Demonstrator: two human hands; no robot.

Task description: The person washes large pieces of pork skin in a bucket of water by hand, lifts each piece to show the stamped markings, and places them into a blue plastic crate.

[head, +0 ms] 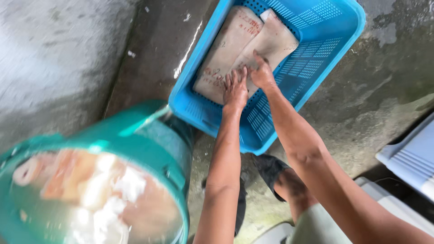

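Left hand: the left hand (235, 90) lies flat, fingers spread and pressed on the lower pale slab (224, 54); it grips nothing.
Right hand: the right hand (262, 74) rests palm down, fingers narrow, on the upper pale slab (273, 43); no grasp shows.
Slabs: two flat, beige, wet-looking pieces with faint red marks, overlapping, lying against the far wall of the blue perforated crate (316, 54).
Crate: tilted on wet concrete floor (384, 108).
Nearby: a green tub (149, 149) of pale pieces in water, blurred, just beside the crate.
Risk: slick slabs could likely slide under flat palms; the tilted crate might shift on wet concrete.
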